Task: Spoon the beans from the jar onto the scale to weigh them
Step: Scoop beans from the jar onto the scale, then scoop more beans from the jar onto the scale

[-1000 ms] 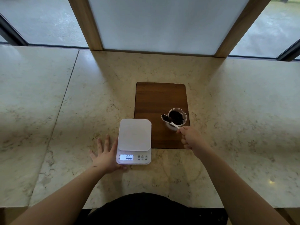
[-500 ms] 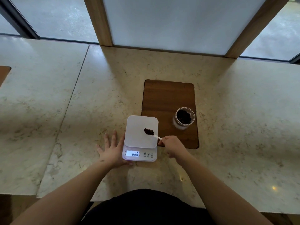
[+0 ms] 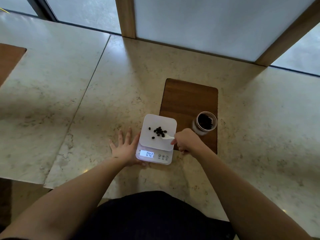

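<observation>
A white digital scale (image 3: 149, 141) sits on the marble counter, its lit display showing digits. Several dark beans (image 3: 159, 132) lie scattered on its platform. My right hand (image 3: 187, 140) is closed on a white spoon (image 3: 167, 137), whose empty bowl rests over the platform's right side, just beside the beans. My left hand (image 3: 123, 148) lies flat with fingers spread against the scale's left edge, thumb at its front corner. A clear jar (image 3: 205, 122) with dark beans inside stands upright to the right of the scale, on a wooden board (image 3: 188, 99).
The marble counter (image 3: 86, 104) extends wide to both sides, with a seam running diagonally on the left. Another wooden board (image 3: 8, 61) shows at the far left edge. Wooden window posts (image 3: 125, 16) and a frosted panel stand behind the counter.
My right hand carried the loaded spoon from the jar to the scale and tipped it. The beans now lie on the platform, and the display has changed from zero to a reading.
</observation>
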